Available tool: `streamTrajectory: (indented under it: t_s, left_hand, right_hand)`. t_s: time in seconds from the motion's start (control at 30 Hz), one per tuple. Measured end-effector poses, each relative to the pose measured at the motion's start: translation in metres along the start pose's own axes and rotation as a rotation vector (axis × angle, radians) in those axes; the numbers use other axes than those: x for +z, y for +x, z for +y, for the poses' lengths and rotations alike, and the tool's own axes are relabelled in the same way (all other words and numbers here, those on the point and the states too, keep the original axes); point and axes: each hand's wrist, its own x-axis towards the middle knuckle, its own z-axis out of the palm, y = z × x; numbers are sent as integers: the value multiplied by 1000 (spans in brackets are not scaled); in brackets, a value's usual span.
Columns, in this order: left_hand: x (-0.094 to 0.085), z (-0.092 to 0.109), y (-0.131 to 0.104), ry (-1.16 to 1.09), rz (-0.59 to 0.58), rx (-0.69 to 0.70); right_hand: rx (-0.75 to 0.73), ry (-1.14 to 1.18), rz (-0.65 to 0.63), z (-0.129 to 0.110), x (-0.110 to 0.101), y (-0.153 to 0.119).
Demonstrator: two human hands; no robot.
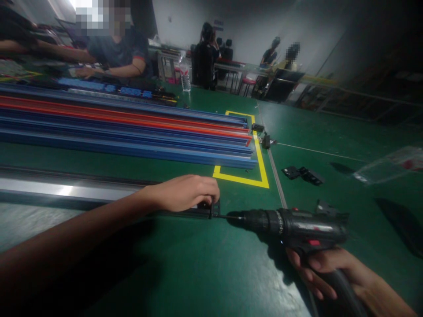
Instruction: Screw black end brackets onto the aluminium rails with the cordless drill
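Note:
My right hand (pixel 325 268) is wrapped round the grip of a black cordless drill (pixel 297 226) with a red button. The drill lies level, pointing left, and its long thin bit (pixel 231 217) reaches the small black end piece (pixel 216 208) on a long profile. My left hand (pixel 187 193) is closed over that end, fingers curled round the end piece and profile. Silver and black, the profile (pixel 66 190) runs off to the left under my forearm. The fingertips of my left hand are partly hidden, and whether a screw sits at the bit tip cannot be made out.
Beyond lie long blue profiles (pixel 185 152) and red profiles (pixel 158 119), ending inside a yellow tape outline (pixel 262 169). Black brackets (pixel 302 173) and a clear plastic container (pixel 390 165) are to the right. A water bottle (pixel 185 75) stands behind; a co-worker (pixel 120 57) sits across the green table.

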Motion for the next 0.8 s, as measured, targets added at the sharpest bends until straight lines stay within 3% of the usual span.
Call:
streamTrajectory:
  t_s: [0.8]
  left_hand:
    - [1, -2, -1, -3, 17, 16]
  right_hand:
    - [3, 0, -2, -2, 1, 0]
